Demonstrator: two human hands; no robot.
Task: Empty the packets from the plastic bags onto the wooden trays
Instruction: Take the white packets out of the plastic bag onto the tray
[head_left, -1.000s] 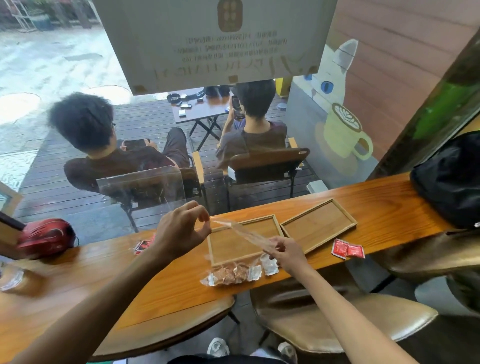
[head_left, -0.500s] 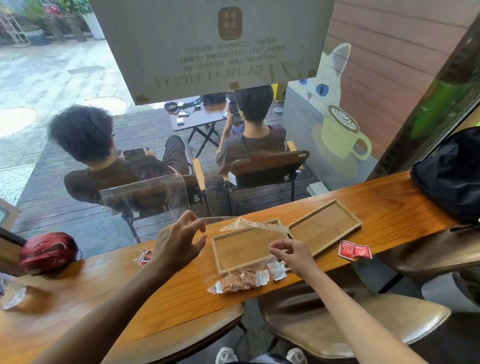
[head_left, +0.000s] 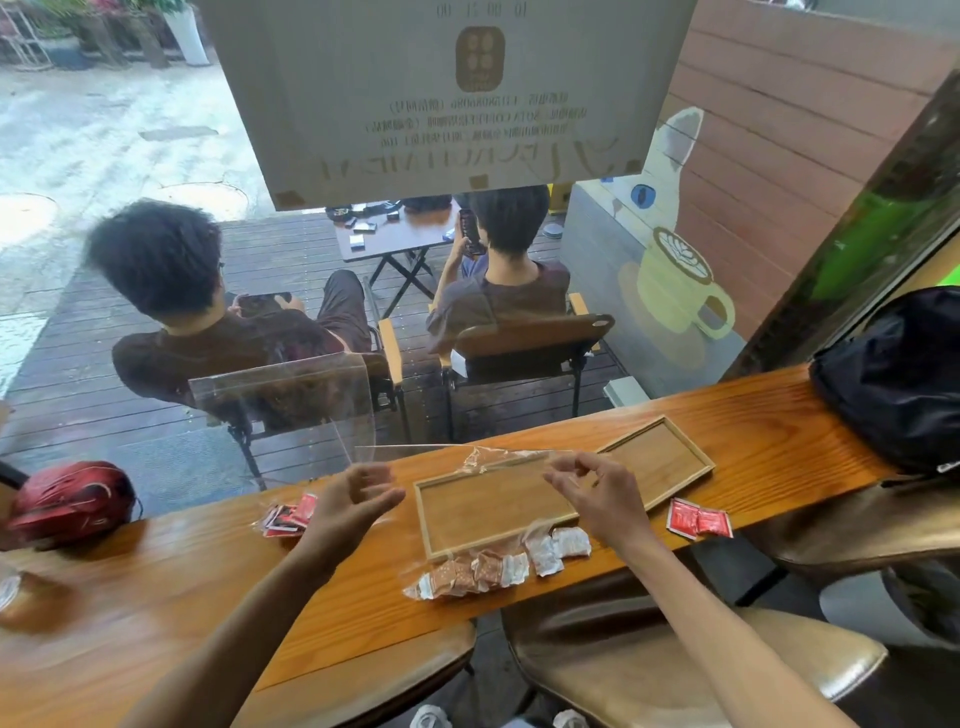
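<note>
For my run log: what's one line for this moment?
left hand open | right hand pinching clear bag over near tray | trays empty | packets on counter

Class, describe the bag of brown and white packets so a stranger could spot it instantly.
Start at the long wooden counter and find the nearer tray, the one between the two hands. Along its front edge lies the clear bag of brown and white packets. The other packets around are red.

i see two empty wooden trays end to end on the counter. a clear plastic bag hangs crumpled over the near tray. brown and white packets lie bagged at its front edge, red packets either side.
</note>
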